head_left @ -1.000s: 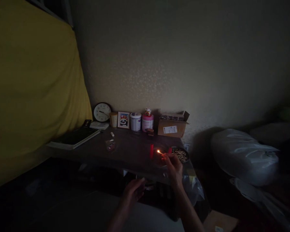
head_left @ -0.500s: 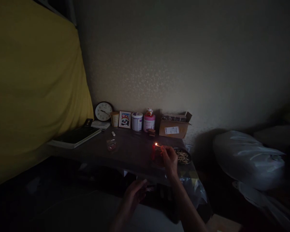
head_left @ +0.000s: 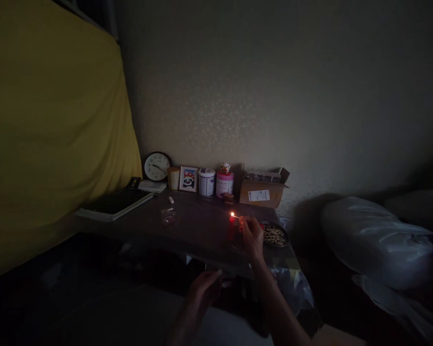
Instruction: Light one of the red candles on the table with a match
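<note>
My right hand (head_left: 252, 237) pinches a thin burning match (head_left: 236, 216) between thumb and fingertips. Its flame is at the top of a red candle (head_left: 231, 229), which stands upright near the table's front; whether the wick itself burns I cannot tell. Just right of that hand, a round dish (head_left: 283, 244) holds many loose matchsticks (head_left: 273, 236). Lower down, in front of the table edge, my left hand (head_left: 205, 287) is closed with curled fingers and the thumb on top; darkness hides what it holds, if anything.
Along the back of the dark table (head_left: 198, 221) stand a clock (head_left: 157, 166), a framed panda picture (head_left: 188, 179), a white tin (head_left: 207, 182), a pink tin (head_left: 224, 184) and a cardboard box (head_left: 263, 194). A book (head_left: 113, 204) lies left. White plastic bags (head_left: 375, 245) fill the right.
The match flame has moved slightly left and down, onto the candle's top, and the candle looks brighter. My left hand stays nearly in place. The whole view has shifted slightly.
</note>
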A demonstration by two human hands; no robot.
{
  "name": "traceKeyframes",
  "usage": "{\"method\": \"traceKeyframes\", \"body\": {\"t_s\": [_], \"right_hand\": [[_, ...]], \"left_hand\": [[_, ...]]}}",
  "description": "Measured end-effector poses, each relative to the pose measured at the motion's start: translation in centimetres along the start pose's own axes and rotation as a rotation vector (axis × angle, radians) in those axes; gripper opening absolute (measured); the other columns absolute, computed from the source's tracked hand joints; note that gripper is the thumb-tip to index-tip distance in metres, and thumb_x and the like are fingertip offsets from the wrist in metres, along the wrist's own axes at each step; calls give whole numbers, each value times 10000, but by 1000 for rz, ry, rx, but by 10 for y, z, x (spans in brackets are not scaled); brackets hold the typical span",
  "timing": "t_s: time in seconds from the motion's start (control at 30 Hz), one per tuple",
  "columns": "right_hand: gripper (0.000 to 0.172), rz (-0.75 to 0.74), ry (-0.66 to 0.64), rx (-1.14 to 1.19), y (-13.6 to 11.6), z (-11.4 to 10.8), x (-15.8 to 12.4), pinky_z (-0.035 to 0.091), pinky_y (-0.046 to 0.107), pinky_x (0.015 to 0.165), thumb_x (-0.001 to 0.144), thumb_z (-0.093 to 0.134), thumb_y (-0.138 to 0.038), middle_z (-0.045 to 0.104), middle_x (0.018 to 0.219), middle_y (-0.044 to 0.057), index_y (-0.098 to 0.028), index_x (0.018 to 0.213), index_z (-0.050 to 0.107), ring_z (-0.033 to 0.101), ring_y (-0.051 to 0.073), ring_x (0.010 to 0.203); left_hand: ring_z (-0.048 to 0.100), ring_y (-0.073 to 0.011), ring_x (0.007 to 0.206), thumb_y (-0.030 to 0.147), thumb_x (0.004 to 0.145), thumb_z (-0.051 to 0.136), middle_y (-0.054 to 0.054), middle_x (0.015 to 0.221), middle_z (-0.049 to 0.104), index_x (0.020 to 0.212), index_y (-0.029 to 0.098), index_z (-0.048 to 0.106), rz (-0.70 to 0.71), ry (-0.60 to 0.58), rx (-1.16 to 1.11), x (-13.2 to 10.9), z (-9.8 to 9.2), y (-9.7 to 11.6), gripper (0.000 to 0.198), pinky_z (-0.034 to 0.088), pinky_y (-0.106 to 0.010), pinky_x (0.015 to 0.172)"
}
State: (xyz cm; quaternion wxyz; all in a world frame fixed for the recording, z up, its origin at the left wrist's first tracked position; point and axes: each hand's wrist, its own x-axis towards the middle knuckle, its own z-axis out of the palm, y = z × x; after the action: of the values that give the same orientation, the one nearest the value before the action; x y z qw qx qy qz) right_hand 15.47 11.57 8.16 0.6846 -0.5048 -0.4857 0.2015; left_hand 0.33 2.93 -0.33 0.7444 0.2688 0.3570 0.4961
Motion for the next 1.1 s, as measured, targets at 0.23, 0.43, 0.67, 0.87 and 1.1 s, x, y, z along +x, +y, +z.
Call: {"method": "traceKeyframes", "body": {"t_s": [0.23,0.43,0.67,0.87,1.1], "right_hand": [[258,1,-13,-11,3,1,2,413,237,510,722,572,-429,588,576,-30,-175,733,614,533,131,521],[263,1,-40,-18,4,0,4,407,247,530,700,595,-439,599,588,-25,-178,719,615,531,139,539],[255,7,-66,9,4,0,4,408,232,514,700,596,-429,591,582,-27,-175,713,611,520,128,526],[258,19,-69,29,4,-1,2,405,217,483,707,597,-429,574,579,-28,-171,714,609,514,120,514],[270,19,-50,32,5,-2,2,422,229,510,705,597,-434,586,608,-14,-164,714,612,526,125,537]], "left_hand": [[614,-174,777,371,657,702,-36,787,684,754,186,658,0,-11,-5,2,-1,-2,213,405,-251,658],[605,-171,784,349,700,673,-39,801,671,777,180,658,6,-43,-18,2,-2,-4,187,414,-252,672],[598,-150,740,353,655,709,-18,749,665,723,176,653,-15,-12,-21,-3,5,2,198,405,-235,655],[599,-148,716,380,628,722,-12,727,661,745,169,649,-12,-11,-10,4,1,-2,251,400,-238,643],[611,-163,720,403,616,721,-16,722,665,756,173,635,-15,16,27,11,-6,-9,282,401,-252,651]]}}
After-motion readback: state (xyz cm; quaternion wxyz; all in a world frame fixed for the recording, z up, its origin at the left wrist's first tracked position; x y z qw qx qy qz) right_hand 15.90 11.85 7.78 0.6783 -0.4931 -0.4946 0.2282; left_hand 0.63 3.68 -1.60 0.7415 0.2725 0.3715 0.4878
